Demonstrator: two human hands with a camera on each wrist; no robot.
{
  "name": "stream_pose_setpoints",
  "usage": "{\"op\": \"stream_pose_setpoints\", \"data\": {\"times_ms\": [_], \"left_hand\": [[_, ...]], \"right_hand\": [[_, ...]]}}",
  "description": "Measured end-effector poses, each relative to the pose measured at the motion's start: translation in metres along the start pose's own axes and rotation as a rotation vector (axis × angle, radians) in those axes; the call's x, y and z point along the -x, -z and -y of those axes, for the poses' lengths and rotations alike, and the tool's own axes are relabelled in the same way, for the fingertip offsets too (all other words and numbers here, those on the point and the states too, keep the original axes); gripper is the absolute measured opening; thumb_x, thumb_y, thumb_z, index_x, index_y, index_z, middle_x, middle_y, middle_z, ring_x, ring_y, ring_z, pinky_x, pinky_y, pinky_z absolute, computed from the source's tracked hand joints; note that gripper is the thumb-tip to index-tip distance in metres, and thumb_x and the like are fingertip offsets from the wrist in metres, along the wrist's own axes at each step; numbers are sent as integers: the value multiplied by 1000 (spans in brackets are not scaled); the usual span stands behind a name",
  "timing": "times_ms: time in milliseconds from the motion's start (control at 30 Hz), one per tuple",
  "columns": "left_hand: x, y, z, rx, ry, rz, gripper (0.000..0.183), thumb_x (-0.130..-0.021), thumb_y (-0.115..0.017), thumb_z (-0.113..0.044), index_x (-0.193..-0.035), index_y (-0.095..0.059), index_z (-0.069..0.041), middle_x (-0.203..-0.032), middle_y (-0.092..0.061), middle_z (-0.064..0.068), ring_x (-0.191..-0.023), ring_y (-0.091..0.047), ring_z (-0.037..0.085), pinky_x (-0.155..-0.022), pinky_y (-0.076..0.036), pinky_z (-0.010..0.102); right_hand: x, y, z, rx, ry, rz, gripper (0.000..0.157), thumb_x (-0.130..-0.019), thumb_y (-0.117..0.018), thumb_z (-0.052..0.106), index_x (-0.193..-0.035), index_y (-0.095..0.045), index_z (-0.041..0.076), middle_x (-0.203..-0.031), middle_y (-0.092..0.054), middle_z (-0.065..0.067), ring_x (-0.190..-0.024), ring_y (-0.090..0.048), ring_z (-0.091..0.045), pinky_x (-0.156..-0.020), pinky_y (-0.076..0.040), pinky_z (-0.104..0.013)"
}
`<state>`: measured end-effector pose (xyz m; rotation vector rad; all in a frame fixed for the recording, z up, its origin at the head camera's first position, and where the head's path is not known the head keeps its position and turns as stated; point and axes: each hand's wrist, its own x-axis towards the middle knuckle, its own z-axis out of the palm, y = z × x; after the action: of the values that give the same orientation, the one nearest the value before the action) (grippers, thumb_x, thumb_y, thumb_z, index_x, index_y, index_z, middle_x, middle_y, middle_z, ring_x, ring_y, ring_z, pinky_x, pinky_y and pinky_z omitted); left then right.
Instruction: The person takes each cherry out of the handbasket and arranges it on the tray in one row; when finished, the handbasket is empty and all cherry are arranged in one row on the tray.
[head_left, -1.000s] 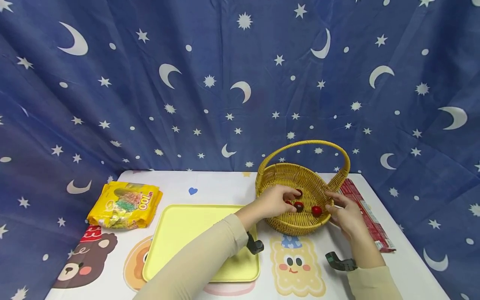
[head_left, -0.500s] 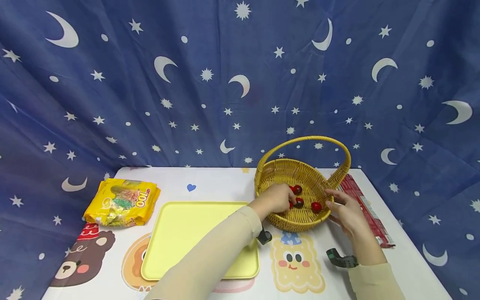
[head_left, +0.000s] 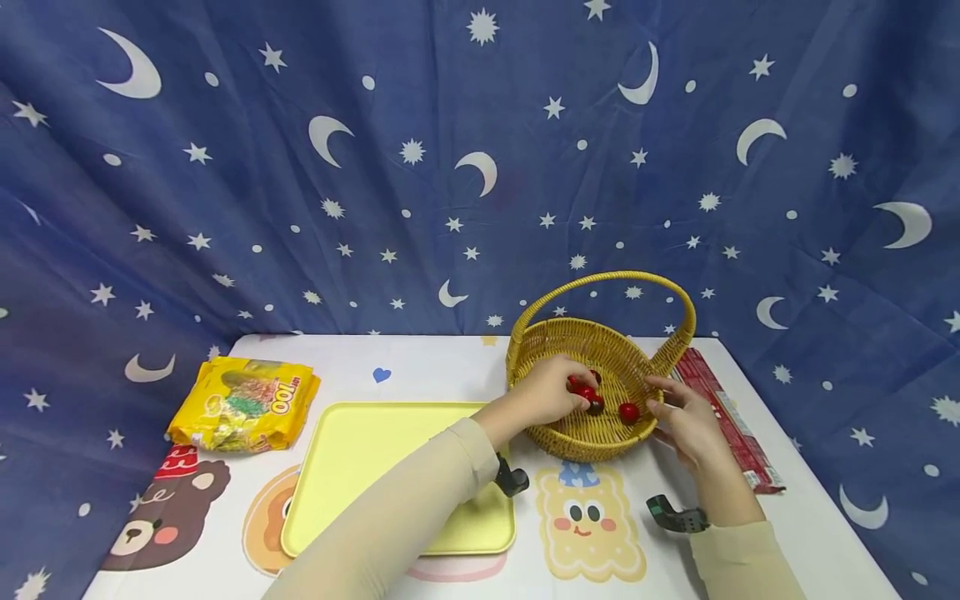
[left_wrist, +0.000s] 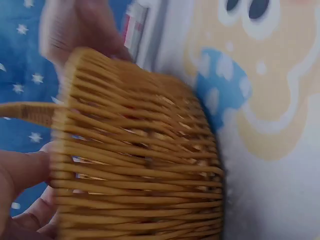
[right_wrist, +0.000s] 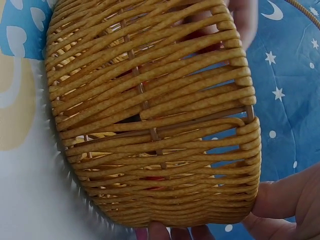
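A yellow wicker basket (head_left: 585, 450) with a tall arched handle stands at the right of the table, tilted toward me. Several glossy dark-red cherries (head_left: 628, 412) lie inside it. My left hand (head_left: 546, 392) reaches over the near left rim, and its thumb and fingers pinch a cherry (head_left: 587, 392) just above the others. On the basket's right side my right hand (head_left: 693, 425) grips the rim near the handle's foot. In the right wrist view the thumb (right_wrist: 285, 200) of that hand lies at the rim, its other fingertips at the wall. The left wrist view shows mostly blurred basket weave (left_wrist: 145, 165).
A pale yellow tray (head_left: 337, 483) lies left of the basket, partly under my left forearm. At the far left sits a yellow snack bag (head_left: 243, 406). A red flat packet (head_left: 727, 421) lies behind my right hand. A starry blue curtain (head_left: 420, 250) hangs behind the table.
My left hand dipped down among the cherries, then rose slightly with a cherry between its fingertips. My right hand keeps its hold on the basket rim.
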<state>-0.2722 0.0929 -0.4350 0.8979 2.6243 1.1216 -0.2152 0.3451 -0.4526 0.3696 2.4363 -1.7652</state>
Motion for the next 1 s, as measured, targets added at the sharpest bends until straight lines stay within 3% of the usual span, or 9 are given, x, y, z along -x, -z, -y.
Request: {"op": "stream_pose_setpoints", "data": {"times_ms": [300,533,667,800,1000], "left_hand": [[59,37,-7,164,-92,-107,25,-94,-85,-16,-117,-81,-25,-115,-68,-7,-96,-64,9,-79,-55,21],[105,48,22,181,-9,-139,24,-89,-88,-11,-110,-82,-20,-106,-67,-5,-93,-66,12,-78,-56,26],[113,45,48,136,64,-130,24,-89,-86,-8,-112,-82,-15,-109,-70,-1,-90,-65,13,-75,-55,26],[113,39,69,100,136,-104,25,-90,-84,-6,-114,-81,-13,-111,-71,2,-87,-63,13,-73,-54,26],[108,27,87,20,192,-39,20,-90,-86,-10,-109,-81,-15,-102,-71,0,-92,-61,14,-84,-52,33]], "right_hand": [[-1,1,-3,6,-13,-10,58,-111,-53,10,-166,-37,8,-168,-34,-28,-137,-56,-30,-114,-51,-58],[-2,0,-3,4,-10,-7,58,-111,-53,10,-167,-37,9,-168,-35,-28,-133,-58,-27,-110,-55,-51],[-3,1,-3,1,-7,-17,57,-111,-53,10,-166,-38,9,-167,-34,-27,-133,-57,-26,-111,-54,-53],[-3,0,-3,6,-12,-28,57,-111,-51,10,-166,-38,9,-167,-34,-27,-141,-51,-34,-111,-54,-53],[-3,-3,-3,-3,-20,-35,57,-111,-51,9,-166,-38,9,-168,-33,-28,-145,-48,-38,-115,-51,-59]]}}
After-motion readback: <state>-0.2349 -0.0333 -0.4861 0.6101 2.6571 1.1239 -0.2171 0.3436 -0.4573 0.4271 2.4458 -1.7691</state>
